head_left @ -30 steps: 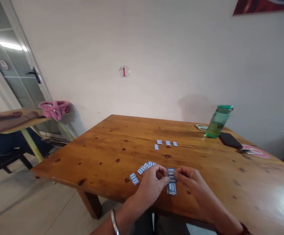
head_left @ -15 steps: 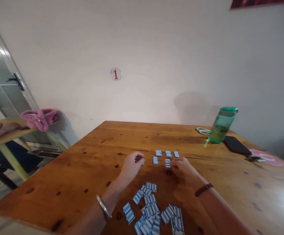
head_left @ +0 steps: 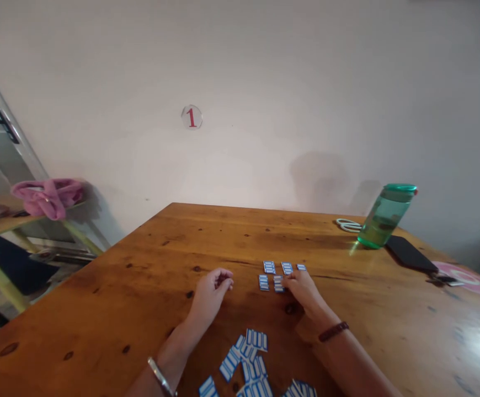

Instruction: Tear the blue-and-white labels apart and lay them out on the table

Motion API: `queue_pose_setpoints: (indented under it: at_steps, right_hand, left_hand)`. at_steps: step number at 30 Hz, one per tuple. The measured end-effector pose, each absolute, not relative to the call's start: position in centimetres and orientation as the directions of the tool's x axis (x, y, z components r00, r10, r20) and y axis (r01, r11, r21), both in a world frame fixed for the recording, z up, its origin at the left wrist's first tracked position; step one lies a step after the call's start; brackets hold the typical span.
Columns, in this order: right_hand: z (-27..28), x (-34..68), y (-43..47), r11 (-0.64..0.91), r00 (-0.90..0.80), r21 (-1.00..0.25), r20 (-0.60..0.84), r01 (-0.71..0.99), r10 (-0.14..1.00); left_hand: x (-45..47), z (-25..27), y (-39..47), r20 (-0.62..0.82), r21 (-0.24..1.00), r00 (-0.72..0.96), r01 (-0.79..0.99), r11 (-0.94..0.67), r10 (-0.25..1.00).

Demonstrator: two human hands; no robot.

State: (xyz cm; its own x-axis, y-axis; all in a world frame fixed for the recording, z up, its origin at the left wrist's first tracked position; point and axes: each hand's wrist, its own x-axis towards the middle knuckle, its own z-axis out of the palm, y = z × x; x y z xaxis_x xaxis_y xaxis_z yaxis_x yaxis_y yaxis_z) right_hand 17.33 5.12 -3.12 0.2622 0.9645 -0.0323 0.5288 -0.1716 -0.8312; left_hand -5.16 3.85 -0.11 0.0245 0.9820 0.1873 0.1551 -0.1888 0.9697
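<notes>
My right hand has its fingertips pinched on the right edge of a small label sheet, with blue-bordered white strips. This sheet lies on the wooden table, right of a similar sheet. Behind them is a row of more such sheets, the rightmost partly hidden by my right hand. To the left, my left hand hovers with curled fingers and nothing visible in them. Nearer to me, a loose overlapping pile of label sheets runs out of the bottom of the view.
A green bottle stands at the back right, beside a coiled white cable, a black phone-like slab and a pink round mat. A pink cloth lies on a side table at left. A wall is behind the table.
The label sheet under my right hand has slid left, closer to its neighbour. My left hand has drawn slightly left, away from the sheets. The view has shifted, so the pile sits lower.
</notes>
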Motion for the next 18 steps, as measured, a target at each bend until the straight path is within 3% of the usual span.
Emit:
queue_pose_setpoints:
  at_steps: [8, 18]
  right_hand:
    - [-2.3, 17.4, 4.9, -0.348, 0.32, -0.583, -0.154, 0.734, 0.935]
    - [-1.3, 16.4, 4.2, -0.352, 0.374, -0.524, -0.068, 0.776, 0.925]
  left_hand:
    - [-6.0, 0.3, 3.0, 0.195, 0.964, 0.026, 0.18, -0.197, 0.98]
    - [-5.9, 0.2, 2.7, 0.172, 0.958, 0.085, 0.216, -0.187, 0.981]
